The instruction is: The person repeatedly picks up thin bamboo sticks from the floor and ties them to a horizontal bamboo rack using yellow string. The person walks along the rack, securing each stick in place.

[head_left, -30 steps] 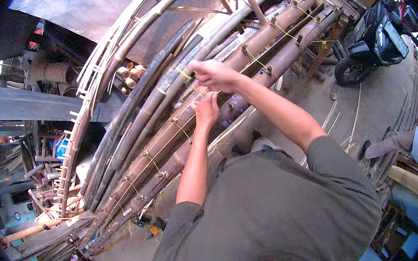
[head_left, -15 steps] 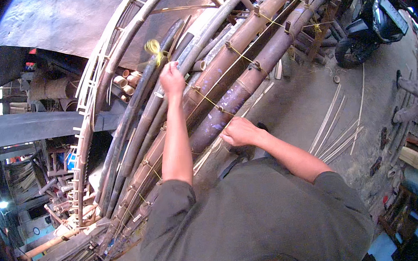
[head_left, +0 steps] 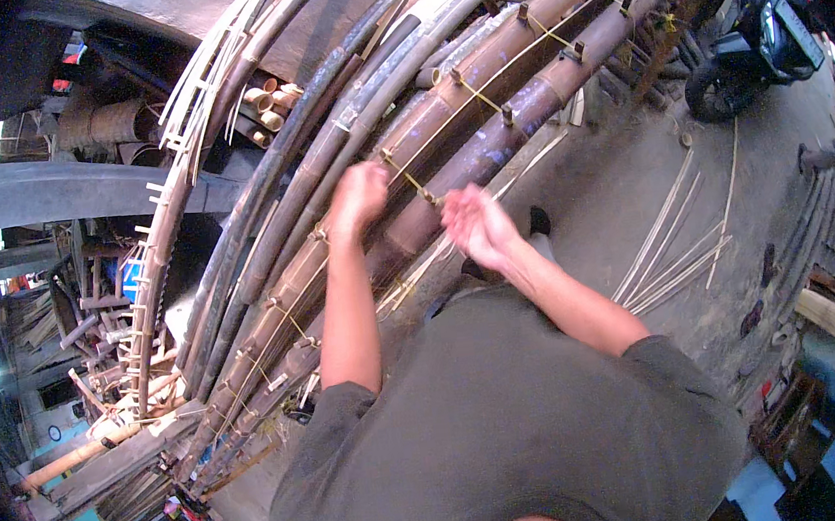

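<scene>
Two long brown bamboo poles, an upper one (head_left: pixel 417 148) and a lower one (head_left: pixel 533 99), run diagonally before me with short pegs along them. Thin yellow cord (head_left: pixel 414 182) crosses between their pegs. My left hand (head_left: pixel 359 194) is over the upper pole beside a peg, its fingers curled and smeared by motion; what they hold, if anything, is hidden. Just below the cord's lower end, at the lower pole, is my right hand (head_left: pixel 478 227). Its palm is partly turned up, with the fingers loosely apart and nothing visible in them.
Several dark poles (head_left: pixel 325 139) lie beyond the bamboo. A curved frame with light slats (head_left: pixel 159 235) rises at the left. Thin bamboo strips (head_left: pixel 672 246) lie on the floor at the right, and a dark motorbike (head_left: pixel 754 47) stands at the far right.
My left hand has come down toward the pegs, and the yellow cord bundle near it is out of sight. My right hand has risen slightly, turned palm up and loosened from a fist.
</scene>
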Demonstrator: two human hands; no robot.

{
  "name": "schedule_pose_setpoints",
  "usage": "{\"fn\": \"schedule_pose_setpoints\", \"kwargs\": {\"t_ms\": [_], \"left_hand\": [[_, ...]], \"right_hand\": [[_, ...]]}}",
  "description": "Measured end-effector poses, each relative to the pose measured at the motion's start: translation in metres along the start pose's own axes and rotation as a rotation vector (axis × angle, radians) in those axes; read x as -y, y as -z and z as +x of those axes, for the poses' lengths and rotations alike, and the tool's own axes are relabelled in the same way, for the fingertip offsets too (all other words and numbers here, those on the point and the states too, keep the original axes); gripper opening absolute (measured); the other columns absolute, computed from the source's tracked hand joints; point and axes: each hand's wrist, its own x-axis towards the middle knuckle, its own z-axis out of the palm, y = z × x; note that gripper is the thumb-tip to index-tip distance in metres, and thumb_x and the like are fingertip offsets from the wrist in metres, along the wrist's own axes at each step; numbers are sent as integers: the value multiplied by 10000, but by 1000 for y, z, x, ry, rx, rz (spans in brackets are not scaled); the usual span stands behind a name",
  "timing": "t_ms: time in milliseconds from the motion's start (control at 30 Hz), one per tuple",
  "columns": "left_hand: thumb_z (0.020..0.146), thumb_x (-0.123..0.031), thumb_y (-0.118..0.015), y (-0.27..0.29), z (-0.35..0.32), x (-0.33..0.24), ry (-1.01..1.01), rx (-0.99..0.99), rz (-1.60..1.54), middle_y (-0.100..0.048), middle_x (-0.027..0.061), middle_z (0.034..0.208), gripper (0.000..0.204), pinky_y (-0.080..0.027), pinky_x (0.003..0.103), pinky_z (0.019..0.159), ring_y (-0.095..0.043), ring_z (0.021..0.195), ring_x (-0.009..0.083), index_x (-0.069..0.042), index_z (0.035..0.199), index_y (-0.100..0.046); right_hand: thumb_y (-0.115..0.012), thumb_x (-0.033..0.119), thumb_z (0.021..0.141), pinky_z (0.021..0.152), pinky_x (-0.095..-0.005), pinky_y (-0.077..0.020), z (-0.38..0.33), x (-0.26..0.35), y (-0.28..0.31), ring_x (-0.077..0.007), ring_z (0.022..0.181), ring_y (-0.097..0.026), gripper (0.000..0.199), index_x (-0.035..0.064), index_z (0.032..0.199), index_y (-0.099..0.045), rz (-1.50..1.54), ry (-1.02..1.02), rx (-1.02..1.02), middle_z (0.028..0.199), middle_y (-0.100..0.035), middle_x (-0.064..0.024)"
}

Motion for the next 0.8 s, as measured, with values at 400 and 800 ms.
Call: {"fn": "schedule_pose_setpoints", "kwargs": {"t_ms": [400,800], "left_hand": [[936,-371,-463,-33,-32,-20,234,-147,-109,-644,216,1029,334,-455,503,852,-592,999,425,-147,1073,-670],[921,-405,-472,-41,-30,-24,190,-260,-135,-665,184,906,310,-481,492,759,-629,892,400,-184,1014,-668]], "right_hand": [[-346,616,920,886,-526,-459,140,38,-174,-345,1019,-632,668,56,1068,-678,-2677,331,-90,1040,-669,-205],[-497,498,908,677,-449,-495,0,21,-77,-397,551,-572,591,60,521,-586,-2201,350,622,543,-580,-164]]}}
